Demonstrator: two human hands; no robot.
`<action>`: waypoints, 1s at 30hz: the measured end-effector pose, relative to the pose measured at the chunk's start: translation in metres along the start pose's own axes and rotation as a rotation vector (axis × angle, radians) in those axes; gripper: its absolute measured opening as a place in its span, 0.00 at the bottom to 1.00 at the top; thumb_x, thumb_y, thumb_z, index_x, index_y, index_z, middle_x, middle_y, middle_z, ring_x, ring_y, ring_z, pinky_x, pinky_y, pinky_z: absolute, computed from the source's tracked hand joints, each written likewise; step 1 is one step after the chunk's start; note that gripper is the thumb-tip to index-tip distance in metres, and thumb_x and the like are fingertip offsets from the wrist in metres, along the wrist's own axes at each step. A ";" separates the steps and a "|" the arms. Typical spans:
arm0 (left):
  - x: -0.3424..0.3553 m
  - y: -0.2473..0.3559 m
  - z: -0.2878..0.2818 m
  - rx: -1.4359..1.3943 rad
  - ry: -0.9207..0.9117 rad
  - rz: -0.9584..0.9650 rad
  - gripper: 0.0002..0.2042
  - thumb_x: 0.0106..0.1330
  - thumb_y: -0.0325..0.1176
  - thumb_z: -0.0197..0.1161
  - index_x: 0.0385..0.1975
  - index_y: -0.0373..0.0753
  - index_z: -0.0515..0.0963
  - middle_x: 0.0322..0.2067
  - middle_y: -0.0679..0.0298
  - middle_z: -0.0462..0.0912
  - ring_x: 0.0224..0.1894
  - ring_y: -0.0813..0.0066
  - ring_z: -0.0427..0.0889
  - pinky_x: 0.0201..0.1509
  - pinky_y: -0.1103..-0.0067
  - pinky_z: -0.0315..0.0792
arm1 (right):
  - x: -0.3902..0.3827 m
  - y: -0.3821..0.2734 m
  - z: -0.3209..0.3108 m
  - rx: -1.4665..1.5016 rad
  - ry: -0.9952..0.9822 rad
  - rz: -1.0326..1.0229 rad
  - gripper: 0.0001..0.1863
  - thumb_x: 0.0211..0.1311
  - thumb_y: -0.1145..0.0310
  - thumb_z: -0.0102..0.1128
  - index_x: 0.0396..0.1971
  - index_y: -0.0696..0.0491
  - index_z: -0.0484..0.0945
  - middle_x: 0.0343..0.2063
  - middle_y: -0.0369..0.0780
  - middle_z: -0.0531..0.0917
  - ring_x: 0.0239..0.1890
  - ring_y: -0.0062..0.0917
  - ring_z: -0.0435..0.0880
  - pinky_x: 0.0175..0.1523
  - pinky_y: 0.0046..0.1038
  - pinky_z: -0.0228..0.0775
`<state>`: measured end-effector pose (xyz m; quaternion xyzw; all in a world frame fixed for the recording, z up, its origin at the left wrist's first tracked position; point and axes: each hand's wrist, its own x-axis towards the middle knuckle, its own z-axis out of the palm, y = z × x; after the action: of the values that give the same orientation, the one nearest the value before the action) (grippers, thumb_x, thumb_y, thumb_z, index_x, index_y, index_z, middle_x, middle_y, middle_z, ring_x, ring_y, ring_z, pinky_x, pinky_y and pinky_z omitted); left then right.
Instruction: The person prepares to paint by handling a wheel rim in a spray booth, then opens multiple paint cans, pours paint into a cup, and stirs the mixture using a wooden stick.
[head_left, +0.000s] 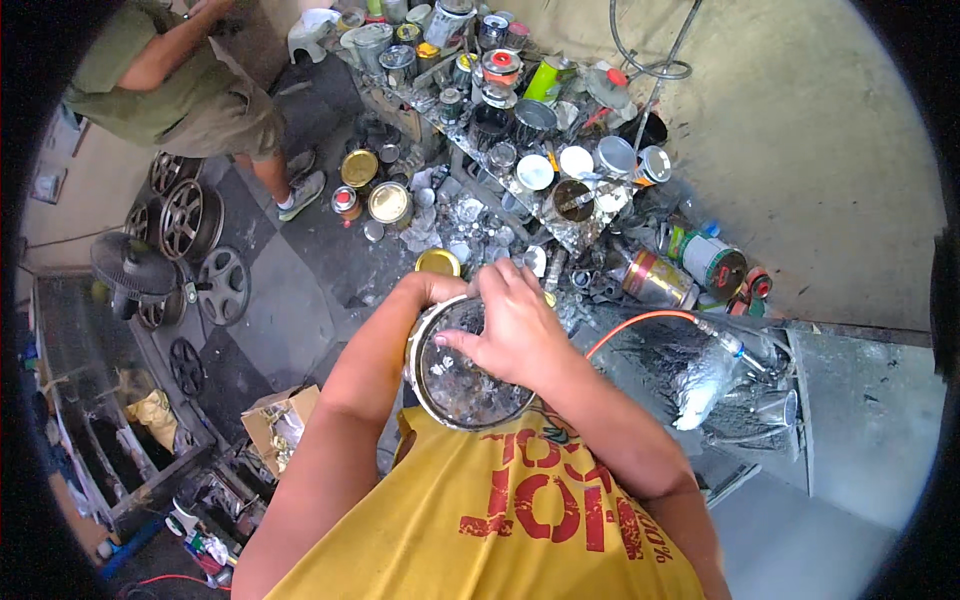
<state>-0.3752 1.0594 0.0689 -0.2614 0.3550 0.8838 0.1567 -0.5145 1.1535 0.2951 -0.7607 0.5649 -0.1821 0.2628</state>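
A round paint can (470, 388) with a pale, crusted rim and a dark, smeared top is close against the front of my yellow shirt. My left hand (446, 289) grips its far left edge, with most of the fingers hidden. Over the far rim hook the fingers of my right hand (515, 325), whose thumb lies across the top. Just beyond my left hand is a gold round lid or can top (438, 262). Whether the can's top is a lid or its open inside, I cannot tell.
A cluttered bench (455, 135) carries several paint cans. More cans (390, 203) stand on the littered floor. An orange hose (640, 320) runs rightward to a metal fitting. Wheel rims (190, 220) and a fan (132, 270) are at left. Another person (190, 100) stands far left.
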 end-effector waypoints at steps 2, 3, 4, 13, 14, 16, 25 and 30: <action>-0.002 0.004 0.004 0.000 0.003 0.007 0.21 0.71 0.45 0.62 0.56 0.38 0.81 0.48 0.59 0.88 0.43 0.71 0.89 0.48 0.72 0.84 | -0.001 0.001 0.000 -0.018 0.020 -0.009 0.35 0.49 0.49 0.80 0.43 0.61 0.75 0.45 0.53 0.77 0.50 0.53 0.77 0.58 0.48 0.70; -0.002 0.006 0.005 0.005 0.000 0.009 0.21 0.71 0.45 0.62 0.56 0.38 0.81 0.48 0.59 0.88 0.43 0.70 0.89 0.48 0.72 0.84 | -0.001 0.000 0.001 -0.034 0.038 -0.016 0.35 0.48 0.49 0.80 0.44 0.61 0.74 0.45 0.53 0.77 0.51 0.53 0.77 0.58 0.48 0.70; -0.003 0.007 0.007 0.006 0.001 0.009 0.21 0.71 0.45 0.62 0.57 0.38 0.81 0.48 0.59 0.88 0.43 0.70 0.89 0.49 0.72 0.84 | -0.001 -0.001 -0.001 -0.030 0.046 -0.015 0.35 0.48 0.49 0.80 0.44 0.61 0.74 0.45 0.53 0.77 0.51 0.53 0.77 0.58 0.48 0.70; -0.026 -0.007 0.026 -0.003 -0.009 -0.031 0.22 0.72 0.46 0.61 0.58 0.37 0.80 0.49 0.59 0.88 0.44 0.70 0.89 0.50 0.72 0.84 | -0.008 -0.003 -0.006 -0.009 -0.007 0.046 0.34 0.50 0.50 0.79 0.45 0.61 0.75 0.46 0.52 0.77 0.52 0.52 0.76 0.60 0.47 0.69; -0.027 -0.005 0.026 -0.003 -0.011 -0.030 0.22 0.72 0.46 0.61 0.58 0.37 0.80 0.49 0.59 0.88 0.45 0.70 0.89 0.50 0.72 0.84 | -0.009 -0.004 -0.007 -0.008 -0.007 0.042 0.34 0.50 0.50 0.79 0.45 0.61 0.75 0.46 0.52 0.77 0.52 0.51 0.76 0.60 0.47 0.69; -0.025 0.000 0.028 -0.001 -0.008 -0.027 0.22 0.72 0.46 0.61 0.58 0.37 0.80 0.50 0.59 0.88 0.45 0.70 0.89 0.50 0.72 0.84 | -0.011 -0.004 -0.006 -0.007 -0.002 0.040 0.34 0.50 0.50 0.79 0.45 0.61 0.75 0.46 0.52 0.77 0.52 0.51 0.76 0.60 0.47 0.69; -0.050 -0.019 0.002 -0.221 0.305 0.130 0.25 0.76 0.49 0.57 0.62 0.36 0.77 0.54 0.57 0.86 0.50 0.67 0.88 0.56 0.68 0.82 | -0.012 0.036 0.002 0.021 0.068 0.084 0.35 0.51 0.46 0.78 0.49 0.55 0.75 0.48 0.50 0.77 0.54 0.48 0.77 0.61 0.45 0.70; -0.051 -0.121 0.014 -0.757 0.259 0.492 0.39 0.75 0.63 0.46 0.74 0.36 0.63 0.71 0.52 0.70 0.71 0.52 0.70 0.75 0.56 0.63 | -0.021 0.074 0.006 0.332 -0.096 0.395 0.39 0.56 0.39 0.73 0.59 0.46 0.67 0.57 0.52 0.78 0.60 0.47 0.80 0.63 0.42 0.73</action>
<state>-0.2827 1.1491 0.0409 -0.3164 0.0758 0.9221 -0.2093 -0.5736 1.1585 0.2459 -0.5901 0.6517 -0.1811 0.4408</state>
